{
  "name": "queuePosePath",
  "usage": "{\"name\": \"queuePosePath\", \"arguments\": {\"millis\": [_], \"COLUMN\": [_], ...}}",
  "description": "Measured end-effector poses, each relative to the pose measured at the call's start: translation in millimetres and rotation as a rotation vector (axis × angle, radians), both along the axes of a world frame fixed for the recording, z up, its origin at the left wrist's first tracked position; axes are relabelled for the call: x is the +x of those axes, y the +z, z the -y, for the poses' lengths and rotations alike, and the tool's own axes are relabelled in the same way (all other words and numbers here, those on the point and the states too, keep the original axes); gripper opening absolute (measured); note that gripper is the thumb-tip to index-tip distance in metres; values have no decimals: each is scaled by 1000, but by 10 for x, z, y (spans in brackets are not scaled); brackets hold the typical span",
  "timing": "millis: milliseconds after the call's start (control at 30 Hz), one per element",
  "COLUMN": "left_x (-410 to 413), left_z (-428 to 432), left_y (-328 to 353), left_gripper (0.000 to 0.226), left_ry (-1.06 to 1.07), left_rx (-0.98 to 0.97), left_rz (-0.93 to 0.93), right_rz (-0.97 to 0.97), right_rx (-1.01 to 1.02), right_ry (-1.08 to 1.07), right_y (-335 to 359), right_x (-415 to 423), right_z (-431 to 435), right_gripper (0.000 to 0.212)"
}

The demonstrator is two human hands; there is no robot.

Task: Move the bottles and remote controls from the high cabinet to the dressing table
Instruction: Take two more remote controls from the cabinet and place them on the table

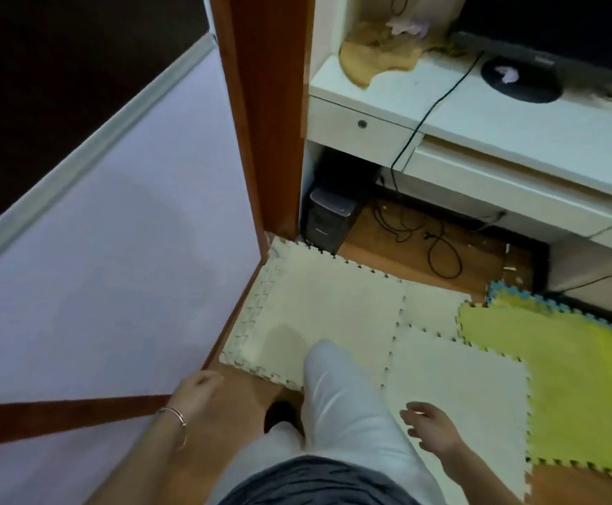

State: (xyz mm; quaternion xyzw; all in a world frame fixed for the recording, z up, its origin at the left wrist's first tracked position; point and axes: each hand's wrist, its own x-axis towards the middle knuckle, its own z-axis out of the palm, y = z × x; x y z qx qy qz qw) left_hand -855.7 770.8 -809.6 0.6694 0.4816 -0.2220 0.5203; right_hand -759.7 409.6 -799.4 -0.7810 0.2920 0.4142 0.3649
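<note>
- Head view, looking straight down: the left hand [197,390] hangs low by the corner of the bed [97,267], fingers loosely curled and holding nothing, a thin bracelet [175,417] on the wrist. I cannot tell whether it touches the sheet.
- The right hand [430,428] is out over the cream foam mats [326,304], fingers spread apart, nothing in it.
- Between the two hands is a leg in pale trousers [337,395], set forward on the mats, with a dark shoe [279,417] just behind it on the bare wooden floor.
- The bottles and remote controls cannot be made out anywhere in this view.
- Upper right is a white tabletop [515,114]. On it stand a tan wooden piece [377,52] at the left end and the round black foot of a screen [519,80] further right.
- A black cable [428,107] runs across the tabletop and drops over its front edge, beside a drawer with a small round knob [362,123].
- Under the tabletop sits a black box [328,216] against the left side, with loose cords [439,242] on the floor beside it.
- A brown wooden post [261,122] rises between the bed and the tabletop.
- At the right, a yellow-green mat [559,377] overlaps the cream ones.
</note>
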Motion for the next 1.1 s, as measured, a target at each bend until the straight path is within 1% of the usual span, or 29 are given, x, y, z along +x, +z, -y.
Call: {"name": "queuePosePath", "arguments": {"millis": [33,67,100,133,167,200,233,333,367,400,467,533,600,667,733,833,933,1033,1100], "left_x": [129,286,424,545,687,763,799,1055,1200,1370,1770,2171,2599,2993,3295,3643,3930,4236,4464], "left_z": [-108,-68,-93,-156,-206,-239,-242,-359,-386,-394,-373,-368,-405,-403,-427,-529,-630,-667,-682], "left_y": [12,76,1,-50,-108,-173,-223,-464,-437,-325,-18,174,252,375,454,485,421,394,385], "left_gripper": [12,10,10,14,23,32,38,48,50,45,26,11,23,28,28,20,11,14,11], "left_ry": [-44,-51,-10,-23,-19,-35,-83,-36,-22,1,-4,-11,-56,-73,-102,-172,-221,-237,-241], "left_rx": [-28,-21,-49,-32,-45,-35,-65,-17,-40,-56,-70,-65,-60,-56,-46,-17,-8,-55,-84], "left_rz": [67,27,41,25,23,-27,-47,-124,-122,-130,-127,-92,-38,11,47,72,37,23,-4], "right_rz": [4,5,5,0,-2,-7,-14,-63,-80,-92,-94,-66,-5,71,134,195,197,178,135], "right_rx": [-1,-3,-6,-6,0,9,14,8,4,3,4,8,48,68,91,123,111,99,82], "right_ry": [-22,-39,-50,-64,-80,-105,-127,-156,-164,-183,-189,-166,-163,-165,-158,-161,-191,-256,-294], "right_y": [-4,-11,-6,-1,0,-1,-2,-70,-59,-45,-1,77,188,262,366,462,469,437,400], "right_x": [68,139,213,291,381,479,591,986,1141,1317,1690,2067,2454,2810,3082,3397,3618,3708,3744], "right_z": [-41,-73,-107,-143,-172,-204,-234,-292,-315,-339,-369,-402,-440,-469,-521,-585,-634,-695,-729], "right_gripper": [36,36,35,33,30,27,24,20,17,14,11,15,22,25,23,20,20,23,23]}}
